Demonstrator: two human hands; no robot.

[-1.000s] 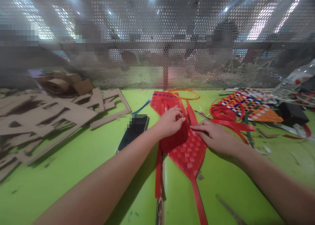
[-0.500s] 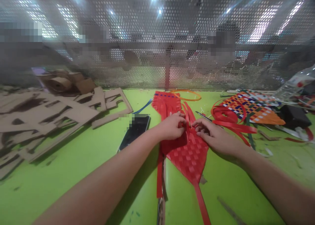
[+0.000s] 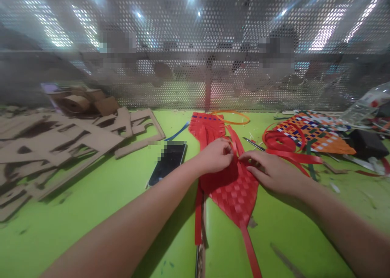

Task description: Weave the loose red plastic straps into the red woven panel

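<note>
A red woven strip piece [image 3: 233,192] with a checkered weave and pointed lower end lies on the green table. Loose red strips [image 3: 236,138] rise from its upper right side. My left hand [image 3: 217,156] rests over the middle of the weave, its fingers curled in and closed against a red strip; the fingertips are partly hidden. My right hand [image 3: 266,168] reaches in from the right edge of the weave. Its fingers are bent, with a gap between thumb and forefinger, and the tips touch the red strips. A red tail strip [image 3: 251,251] runs toward me.
Cardboard cutouts [image 3: 91,140] pile up at left, near a phone [image 3: 167,162]. At right are a red strip coil [image 3: 282,142], a pen [image 3: 254,144], a multicolored woven sheet [image 3: 317,136], a black block [image 3: 367,143] and a clear bottle [image 3: 362,107]. A perforated screen [image 3: 170,87] stands behind.
My left hand has shifted slightly right and turned, fingers curled tighter beside the loose strips. My right hand has moved a little, its fingertips lower on the weave.
</note>
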